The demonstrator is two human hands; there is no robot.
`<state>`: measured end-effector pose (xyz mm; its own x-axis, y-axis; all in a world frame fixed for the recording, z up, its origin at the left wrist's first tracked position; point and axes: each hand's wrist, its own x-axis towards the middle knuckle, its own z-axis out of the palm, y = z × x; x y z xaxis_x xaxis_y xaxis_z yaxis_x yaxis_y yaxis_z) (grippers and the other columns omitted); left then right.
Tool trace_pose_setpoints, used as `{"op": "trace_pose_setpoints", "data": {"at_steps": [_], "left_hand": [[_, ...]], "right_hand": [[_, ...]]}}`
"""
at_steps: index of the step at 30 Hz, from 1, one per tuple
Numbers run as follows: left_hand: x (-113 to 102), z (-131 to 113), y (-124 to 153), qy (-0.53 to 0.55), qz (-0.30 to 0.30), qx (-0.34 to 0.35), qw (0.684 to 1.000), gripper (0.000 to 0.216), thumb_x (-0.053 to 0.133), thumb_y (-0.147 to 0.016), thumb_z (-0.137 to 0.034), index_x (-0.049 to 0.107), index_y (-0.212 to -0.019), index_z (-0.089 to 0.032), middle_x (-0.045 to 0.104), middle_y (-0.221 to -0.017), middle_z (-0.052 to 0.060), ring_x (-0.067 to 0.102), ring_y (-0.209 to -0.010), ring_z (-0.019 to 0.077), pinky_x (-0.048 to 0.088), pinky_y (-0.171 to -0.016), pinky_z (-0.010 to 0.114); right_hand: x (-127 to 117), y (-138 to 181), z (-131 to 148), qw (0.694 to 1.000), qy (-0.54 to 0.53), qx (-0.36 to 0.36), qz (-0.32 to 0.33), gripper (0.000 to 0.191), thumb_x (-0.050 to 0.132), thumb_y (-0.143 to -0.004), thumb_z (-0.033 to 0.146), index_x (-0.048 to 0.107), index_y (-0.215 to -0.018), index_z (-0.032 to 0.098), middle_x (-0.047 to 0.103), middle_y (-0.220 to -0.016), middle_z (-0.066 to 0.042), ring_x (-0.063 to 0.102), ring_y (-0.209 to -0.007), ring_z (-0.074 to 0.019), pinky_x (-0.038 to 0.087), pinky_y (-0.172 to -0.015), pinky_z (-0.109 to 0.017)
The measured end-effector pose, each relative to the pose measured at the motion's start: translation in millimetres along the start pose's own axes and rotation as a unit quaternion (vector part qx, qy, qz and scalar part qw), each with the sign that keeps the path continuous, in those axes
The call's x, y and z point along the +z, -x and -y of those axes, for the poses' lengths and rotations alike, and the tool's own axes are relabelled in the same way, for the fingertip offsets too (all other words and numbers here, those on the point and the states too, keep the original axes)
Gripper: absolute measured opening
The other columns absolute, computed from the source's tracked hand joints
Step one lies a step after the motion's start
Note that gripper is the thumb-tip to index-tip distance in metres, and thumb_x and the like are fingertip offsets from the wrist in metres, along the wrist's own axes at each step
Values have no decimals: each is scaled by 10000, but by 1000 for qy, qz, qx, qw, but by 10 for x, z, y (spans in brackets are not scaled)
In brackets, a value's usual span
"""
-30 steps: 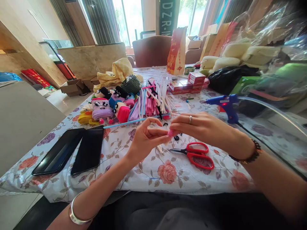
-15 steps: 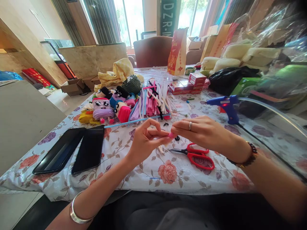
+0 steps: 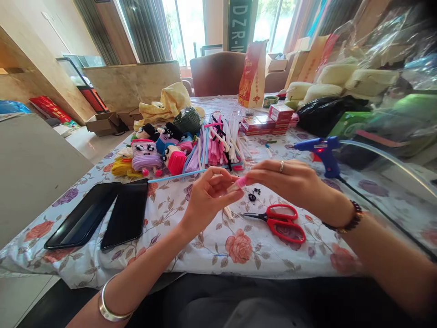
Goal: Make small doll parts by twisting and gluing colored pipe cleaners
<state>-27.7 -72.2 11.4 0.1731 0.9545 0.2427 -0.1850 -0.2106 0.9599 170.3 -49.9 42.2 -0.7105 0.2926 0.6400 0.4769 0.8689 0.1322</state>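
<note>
Between my two hands, over the middle of the table, is a small pink pipe cleaner piece (image 3: pixel 241 182) with a pale end pointing left. My left hand (image 3: pixel 213 191) pinches the pale end between thumb and fingers. My right hand (image 3: pixel 285 182) comes from the right, its fingertips closed on the pink part. Small black curled bits (image 3: pixel 252 197) lie just below the hands. Red-handled scissors (image 3: pixel 282 221) rest on the cloth under my right hand, blades to the left. A few cream strips (image 3: pixel 228 212) lie near the left wrist.
Behind the hands lies a heap of pipe cleaners (image 3: pixel 218 143), beside several yarn-like dolls (image 3: pixel 146 155). A blue glue gun (image 3: pixel 322 152) with a lit red light stands at right, its cable trailing. Two black phones (image 3: pixel 126 216) lie left. Red boxes (image 3: pixel 262 123) sit behind.
Both hands have risen slightly, and the right fingers have shifted up. The pink piece is now more exposed, with its pale end showing. More black bits are uncovered on the cloth.
</note>
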Motion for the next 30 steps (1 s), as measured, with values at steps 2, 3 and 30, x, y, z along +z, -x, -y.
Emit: {"op": "trace_pose_setpoints", "data": {"at_steps": [2,3,30], "left_hand": [[-3,8,-9,7,-20,13,1000,309,769,-640,-174,519,-820,-181,703,-872,11,662,-808,126,546,-715,225],[-5,11,-12,10,-28,17,999,299,765,-648,-179,518,-817,-181,706,-875,14,664,-817,130,549,-726,233],[2,75,37,-107,-62,106,987,177,754,-669,-203,611,-771,-185,670,-749,-3,656,-727,129,539,-706,242]], "right_hand": [[4,1,-17,1000,1,18,-5,159,473,-925,203,616,-995,192,686,-954,-36,649,-790,-111,526,-690,-231],[7,0,-22,1000,4,28,-3,158,481,-922,227,623,-986,197,687,-947,-35,650,-793,-116,533,-690,-235],[45,-27,49,990,83,-54,101,234,383,-896,36,604,-955,85,630,-914,-106,612,-753,-156,503,-640,-293]]}}
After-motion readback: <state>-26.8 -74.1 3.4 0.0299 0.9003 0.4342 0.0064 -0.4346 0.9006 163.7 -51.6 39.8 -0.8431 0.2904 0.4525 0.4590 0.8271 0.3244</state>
